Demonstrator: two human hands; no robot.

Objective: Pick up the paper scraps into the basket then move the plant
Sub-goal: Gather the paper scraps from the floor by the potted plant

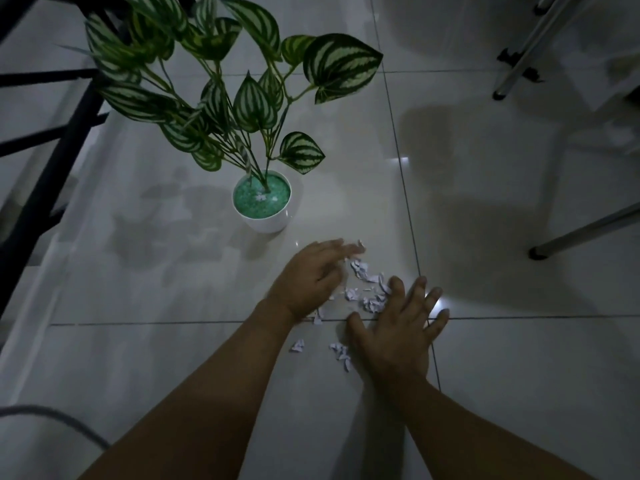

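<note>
Several white paper scraps (363, 289) lie scattered on the grey floor tiles between my two hands. My left hand (311, 275) rests on the floor at their left edge, fingers together and stretched out, holding nothing. My right hand (398, 327) lies flat on the floor at their right, fingers spread, a few scraps (341, 353) beside its thumb. A plant (221, 88) with striped green leaves stands in a small white pot (265, 220) filled with green pebbles, just beyond my left hand. No basket is in view.
A black metal frame (52, 161) stands at the left, with plant leaves overhanging it. Metal chair or stand legs (581, 233) reach in at the right and upper right. A grey cable (59, 417) curves at the lower left.
</note>
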